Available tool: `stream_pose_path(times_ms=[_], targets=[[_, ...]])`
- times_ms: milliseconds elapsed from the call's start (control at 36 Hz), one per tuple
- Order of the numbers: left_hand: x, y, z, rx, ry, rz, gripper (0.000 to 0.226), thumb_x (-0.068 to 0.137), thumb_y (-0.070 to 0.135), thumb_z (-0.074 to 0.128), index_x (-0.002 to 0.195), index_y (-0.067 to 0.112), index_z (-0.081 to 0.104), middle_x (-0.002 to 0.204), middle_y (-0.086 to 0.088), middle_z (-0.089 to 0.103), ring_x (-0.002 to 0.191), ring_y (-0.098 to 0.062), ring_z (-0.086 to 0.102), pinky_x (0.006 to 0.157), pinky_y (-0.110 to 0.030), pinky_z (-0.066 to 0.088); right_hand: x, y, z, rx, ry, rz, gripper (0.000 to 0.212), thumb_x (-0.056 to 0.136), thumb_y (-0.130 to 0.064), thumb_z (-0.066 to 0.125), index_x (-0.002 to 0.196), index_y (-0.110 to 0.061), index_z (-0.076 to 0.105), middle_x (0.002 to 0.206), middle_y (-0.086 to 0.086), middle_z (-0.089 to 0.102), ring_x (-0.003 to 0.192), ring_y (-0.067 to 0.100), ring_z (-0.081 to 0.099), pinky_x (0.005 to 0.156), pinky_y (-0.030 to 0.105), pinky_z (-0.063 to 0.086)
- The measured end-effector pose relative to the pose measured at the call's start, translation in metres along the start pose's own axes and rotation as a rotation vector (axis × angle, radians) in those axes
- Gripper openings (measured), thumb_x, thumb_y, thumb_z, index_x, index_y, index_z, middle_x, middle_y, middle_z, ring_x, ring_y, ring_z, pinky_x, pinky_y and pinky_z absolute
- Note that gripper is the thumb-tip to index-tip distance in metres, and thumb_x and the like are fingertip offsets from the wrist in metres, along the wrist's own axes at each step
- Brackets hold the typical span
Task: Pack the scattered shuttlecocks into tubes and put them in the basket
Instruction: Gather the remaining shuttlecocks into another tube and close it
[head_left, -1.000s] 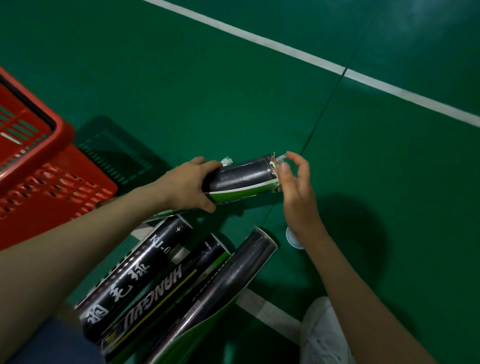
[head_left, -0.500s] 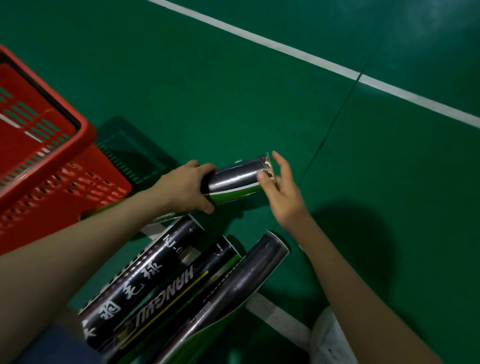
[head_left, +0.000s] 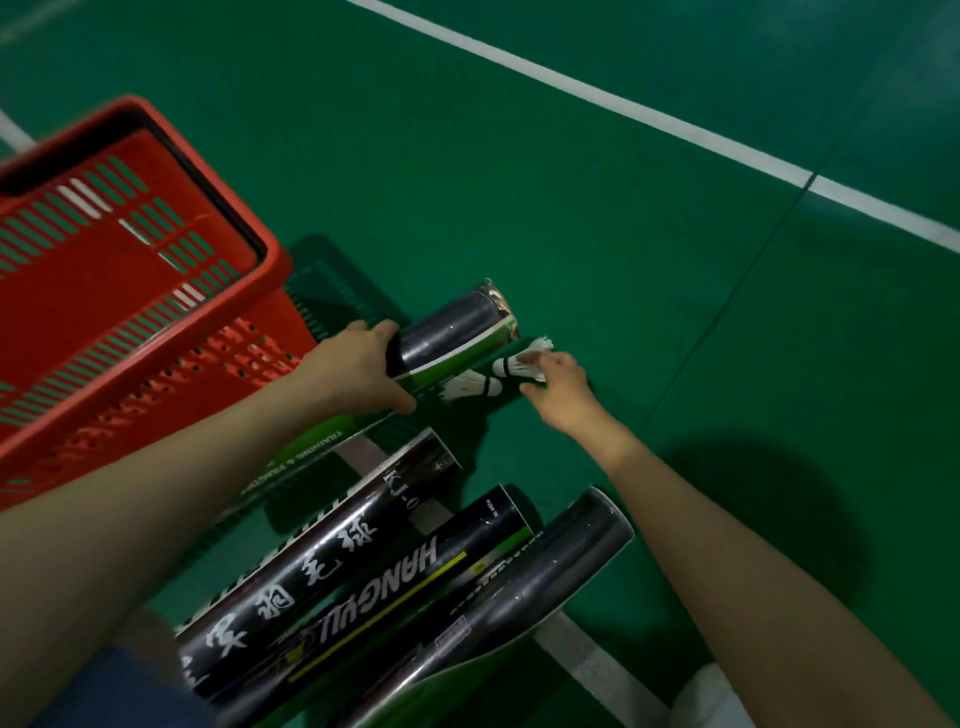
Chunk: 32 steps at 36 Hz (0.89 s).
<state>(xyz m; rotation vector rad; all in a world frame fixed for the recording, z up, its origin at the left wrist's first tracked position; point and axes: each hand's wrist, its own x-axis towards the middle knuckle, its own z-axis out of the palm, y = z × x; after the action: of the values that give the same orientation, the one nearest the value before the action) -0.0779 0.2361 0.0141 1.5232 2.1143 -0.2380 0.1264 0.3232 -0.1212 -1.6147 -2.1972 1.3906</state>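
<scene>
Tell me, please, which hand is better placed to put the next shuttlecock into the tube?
The right hand. Its fingers already touch the shuttlecocks lying on the floor just below the tube's open end. The left hand is wrapped around the tube, so it should probably only steady it.

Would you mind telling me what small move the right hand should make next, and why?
Probably close the right hand on the shuttlecocks lying on the floor and lift them to the open end of the tube. The left hand already holds that tube up, and its mouth is just above them.
</scene>
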Motion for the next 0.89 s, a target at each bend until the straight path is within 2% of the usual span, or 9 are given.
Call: stream_pose_path(times_ms=[139,250,417,528,611,694,722,778,889], targets=[[-0.002,0.0,-0.001,-0.025,-0.002,0.001,0.08,0.071,0.041,0.077,0.134,0.018,0.035,0.107,-0.006,0.044,0.092,-0.025,0.052,0.081,-0.039,0.051,-0.012,0.004,0.005,0.149,0.138,-0.017,0.025,0.092,-0.007,0.057,0.116,-0.007,0.065,0.127,0.009,0.059,0.117,0.025,0.054,0.093,0.023,0.039],[-0.001,0.003,0.003,-0.02,-0.05,0.019,0.077,0.071,0.038,0.077,0.134,0.019,0.036,0.11,-0.006,0.045,0.093,-0.025,0.053,0.084,-0.041,0.052,-0.032,0.012,-0.012,0.186,0.326,-0.031,0.013,0.091,-0.008,0.058,0.1,-0.011,0.067,0.109,0.007,0.062,0.099,0.021,0.059,0.079,0.021,0.039],[0.003,0.031,0.015,0.001,-0.073,0.133,0.082,0.068,0.036,0.079,0.135,0.02,0.035,0.113,-0.006,0.045,0.097,-0.025,0.052,0.083,-0.039,0.049,-0.077,0.02,-0.061,0.502,0.594,-0.182,0.04,0.092,-0.002,0.056,0.128,-0.017,0.046,0.095,-0.009,0.06,0.078,0.003,0.058,0.071,0.013,0.046],[0.006,0.058,0.022,-0.003,-0.077,0.24,0.081,0.066,0.036,0.08,0.134,0.022,0.036,0.111,-0.005,0.044,0.096,-0.026,0.051,0.079,-0.037,0.047,-0.111,0.013,-0.084,0.538,0.545,-0.294,0.039,0.095,-0.002,0.051,0.13,-0.015,0.039,0.093,-0.009,0.055,0.073,0.014,0.053,0.066,0.021,0.045],[0.007,0.079,0.026,-0.009,-0.079,0.31,0.082,0.065,0.035,0.08,0.134,0.023,0.037,0.111,-0.004,0.045,0.096,-0.026,0.051,0.083,-0.04,0.048,-0.126,0.007,-0.088,0.512,0.447,-0.245,0.035,0.098,-0.008,0.047,0.13,-0.022,0.038,0.09,-0.01,0.06,0.071,0.029,0.052,0.064,0.039,0.045],[0.007,0.095,0.029,-0.01,-0.062,0.369,0.082,0.063,0.034,0.08,0.133,0.023,0.038,0.109,-0.004,0.046,0.094,-0.025,0.051,0.082,-0.038,0.049,-0.135,0.009,-0.089,0.457,0.4,-0.19,0.035,0.101,-0.022,0.041,0.136,-0.025,0.037,0.067,0.003,0.056,0.047,0.013,0.037,0.049,0.034,0.034],[0.007,0.099,0.03,-0.011,-0.056,0.379,0.082,0.063,0.034,0.08,0.133,0.022,0.039,0.109,-0.004,0.046,0.094,-0.025,0.051,0.082,-0.037,0.049,-0.139,0.009,-0.091,0.46,0.391,-0.169,0.038,0.101,-0.026,0.041,0.138,-0.026,0.035,0.068,0.014,0.056,0.047,0.016,0.038,0.05,0.034,0.034],[0.007,0.103,0.032,-0.019,-0.052,0.394,0.083,0.062,0.034,0.08,0.134,0.023,0.039,0.107,-0.003,0.046,0.093,-0.024,0.052,0.082,-0.037,0.049,-0.146,0.008,-0.096,0.487,0.367,-0.117,0.042,0.1,-0.031,0.043,0.14,-0.029,0.031,0.094,0.03,0.062,0.069,0.034,0.053,0.061,0.035,0.044],[0.008,0.108,0.034,-0.013,-0.029,0.428,0.084,0.061,0.034,0.081,0.133,0.023,0.04,0.107,-0.002,0.047,0.094,-0.024,0.053,0.083,-0.038,0.049,-0.151,0.017,-0.101,0.487,0.299,-0.144,0.072,0.087,-0.044,0.061,0.145,-0.038,0.018,0.119,0.002,0.064,0.101,0.007,0.063,0.087,0.019,0.045]])
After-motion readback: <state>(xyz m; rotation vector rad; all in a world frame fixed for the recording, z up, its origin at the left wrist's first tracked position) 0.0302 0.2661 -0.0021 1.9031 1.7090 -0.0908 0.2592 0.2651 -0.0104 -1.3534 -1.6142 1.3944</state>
